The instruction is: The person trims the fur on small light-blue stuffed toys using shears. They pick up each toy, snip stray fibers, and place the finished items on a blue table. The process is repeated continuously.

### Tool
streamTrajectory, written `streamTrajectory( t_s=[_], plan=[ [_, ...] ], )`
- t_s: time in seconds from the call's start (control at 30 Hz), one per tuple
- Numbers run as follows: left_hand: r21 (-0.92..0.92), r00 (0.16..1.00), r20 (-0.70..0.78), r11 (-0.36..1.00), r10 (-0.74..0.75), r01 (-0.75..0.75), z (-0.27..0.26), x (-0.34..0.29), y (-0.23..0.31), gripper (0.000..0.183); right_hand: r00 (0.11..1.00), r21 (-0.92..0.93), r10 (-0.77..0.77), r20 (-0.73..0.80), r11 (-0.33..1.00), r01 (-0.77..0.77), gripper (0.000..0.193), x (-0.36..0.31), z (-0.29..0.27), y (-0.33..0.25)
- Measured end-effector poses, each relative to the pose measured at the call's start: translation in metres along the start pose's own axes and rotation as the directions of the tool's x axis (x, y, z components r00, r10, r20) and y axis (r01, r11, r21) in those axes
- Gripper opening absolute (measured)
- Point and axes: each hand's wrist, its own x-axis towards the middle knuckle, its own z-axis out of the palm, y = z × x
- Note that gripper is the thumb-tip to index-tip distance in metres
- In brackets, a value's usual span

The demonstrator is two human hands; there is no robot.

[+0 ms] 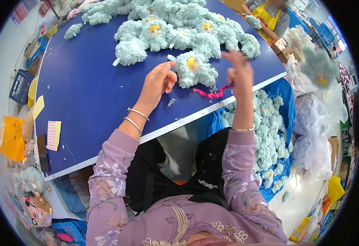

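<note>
A pale mint plush toy (196, 69) with a yellow patch lies on the blue table in front of me, a small white loop at its upper left. Beside that loop is my left hand (161, 80), its fingers loosely bent and apart, with nothing visible in them. To the toy's right, my right hand (239, 74) is raised and smeared by motion, so its grip is unclear. A twisted bright pink cord (210, 94) lies between the toy and my right wrist. Farther right, a blurred mint plush toy (321, 67) shows above the bags, apart from both hands.
Many similar plush toys (154, 37) are heaped at the table's far side. A blue sack (284, 98) full of them stands below the table edge at right. A pink-and-white sheet (53, 135) lies at the left. A co-worker in a yellow apron (267, 18) sits at the far right.
</note>
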Motion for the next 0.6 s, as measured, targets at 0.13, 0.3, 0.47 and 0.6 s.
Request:
streamTrajectory(
  t_s=[0.13,0.3,0.47,0.6],
  plan=[
    [0.176,0.996,-0.074,0.984,0.049,-0.035,-0.001,-0.002,-0.008,0.039,0.983,-0.513,0.070,0.172,0.858,0.029,0.066,-0.009,0.028,0.033],
    [0.414,0.979,-0.121,0.904,0.167,-0.103,0.004,-0.002,-0.013,0.041,0.910,-0.440,0.293,0.292,0.886,-0.145,0.046,-0.016,0.048,0.014],
    [0.346,0.904,-0.274,0.911,0.328,-0.225,0.000,0.003,-0.017,0.045,0.919,-0.245,0.147,0.366,0.968,-0.057,0.034,-0.031,0.059,0.010],
    [0.176,0.977,-0.125,0.973,0.174,-0.151,0.003,-0.007,-0.003,0.039,0.864,-0.132,0.257,0.432,0.966,-0.222,0.036,-0.041,0.065,0.000]
  ],
)
